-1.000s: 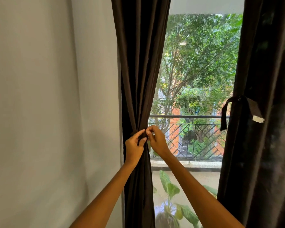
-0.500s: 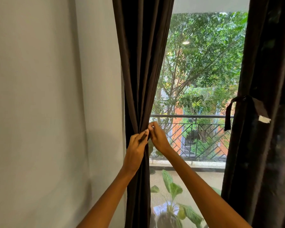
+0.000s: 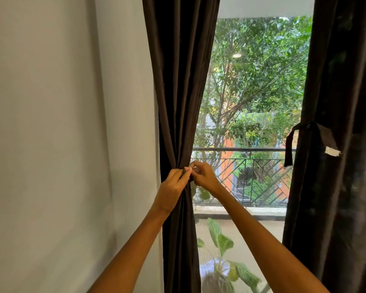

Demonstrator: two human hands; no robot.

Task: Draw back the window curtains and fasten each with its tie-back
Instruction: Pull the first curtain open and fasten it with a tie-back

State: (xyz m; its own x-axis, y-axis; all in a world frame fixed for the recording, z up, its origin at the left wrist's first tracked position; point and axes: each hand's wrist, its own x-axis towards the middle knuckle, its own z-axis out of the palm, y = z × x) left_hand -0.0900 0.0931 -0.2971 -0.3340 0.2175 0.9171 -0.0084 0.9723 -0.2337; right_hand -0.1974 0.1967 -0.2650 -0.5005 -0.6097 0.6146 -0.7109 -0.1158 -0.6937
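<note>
Together, both hands, left hand and right hand, pinching a dark strap round the gathered, pleated brown curtain.

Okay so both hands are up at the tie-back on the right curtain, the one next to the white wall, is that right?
Not quite. Both hands, left hand and right hand, are at the left curtain, which hangs beside the white wall. The head view shows the right curtain untouched, its tie-back already around it.
</note>
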